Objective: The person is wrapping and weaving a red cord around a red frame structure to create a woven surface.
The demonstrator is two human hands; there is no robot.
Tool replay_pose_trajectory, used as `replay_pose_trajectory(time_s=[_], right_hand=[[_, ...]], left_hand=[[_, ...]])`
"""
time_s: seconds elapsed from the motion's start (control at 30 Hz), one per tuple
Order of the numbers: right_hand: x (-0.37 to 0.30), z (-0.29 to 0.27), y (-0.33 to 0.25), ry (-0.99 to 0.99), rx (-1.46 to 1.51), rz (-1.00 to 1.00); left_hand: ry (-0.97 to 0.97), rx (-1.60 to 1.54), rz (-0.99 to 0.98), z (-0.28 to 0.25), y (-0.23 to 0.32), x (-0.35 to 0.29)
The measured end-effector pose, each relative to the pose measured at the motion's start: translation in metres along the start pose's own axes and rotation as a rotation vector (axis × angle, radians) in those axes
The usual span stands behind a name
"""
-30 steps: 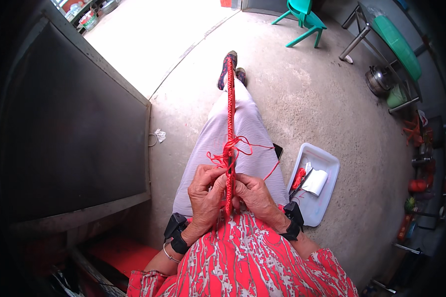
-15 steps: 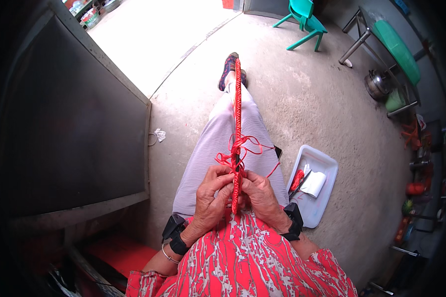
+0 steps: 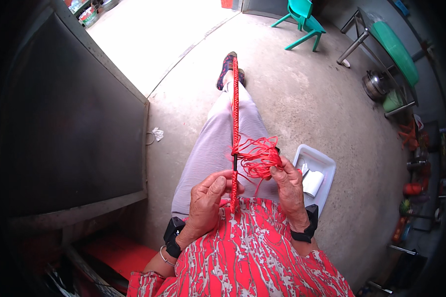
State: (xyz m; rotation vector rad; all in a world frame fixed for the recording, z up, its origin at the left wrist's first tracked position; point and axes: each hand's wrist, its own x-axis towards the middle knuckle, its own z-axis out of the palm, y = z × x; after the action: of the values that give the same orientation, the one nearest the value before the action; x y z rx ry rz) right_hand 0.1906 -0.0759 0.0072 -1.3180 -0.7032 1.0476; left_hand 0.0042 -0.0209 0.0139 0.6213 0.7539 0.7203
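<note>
A long dark rod (image 3: 235, 163) wrapped in red braided cord (image 3: 236, 106) runs from my belly out over my legs toward my feet. A short dark stretch lies bare between the long braid and a shorter braided end (image 3: 234, 193). My left hand (image 3: 205, 200) is closed at this near end, with fingers passing behind it. My right hand (image 3: 290, 190) pinches a loose bundle of red cord (image 3: 262, 158) off to the right of the rod. Strands from the bundle lead back to the rod at the edge of the long braid.
A white plastic tray (image 3: 327, 168) on the floor at my right holds a white roll (image 3: 313, 183). A dark door panel (image 3: 74, 114) stands at the left. Farther off are a green chair (image 3: 305, 22) and a metal-legged table (image 3: 354, 47) with a pot (image 3: 374, 84) beneath.
My right hand has moved from the rod out to the right and now holds the spread cord bundle. My left hand stays by the near braided end, its thumb lifted away.
</note>
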Motion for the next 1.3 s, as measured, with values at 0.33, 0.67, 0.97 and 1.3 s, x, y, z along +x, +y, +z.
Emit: replay_pose_trajectory(time_s=[0.33,0.67,0.97,1.3], right_hand=[[0.027,-0.008,-0.033,-0.123,-0.214,-0.366],[0.034,0.01,-0.042,-0.011,0.428,-0.143],[-0.009,-0.233,-0.037,0.349,0.218,0.099],[-0.02,-0.196,0.014,0.28,0.116,0.288]], left_hand=[[-0.238,-0.181,-0.213,0.001,0.009,0.012],[-0.24,-0.227,-0.242,0.009,0.004,0.015],[-0.237,-0.306,-0.227,0.0,0.01,0.013],[-0.239,-0.304,-0.222,0.001,0.009,0.014]])
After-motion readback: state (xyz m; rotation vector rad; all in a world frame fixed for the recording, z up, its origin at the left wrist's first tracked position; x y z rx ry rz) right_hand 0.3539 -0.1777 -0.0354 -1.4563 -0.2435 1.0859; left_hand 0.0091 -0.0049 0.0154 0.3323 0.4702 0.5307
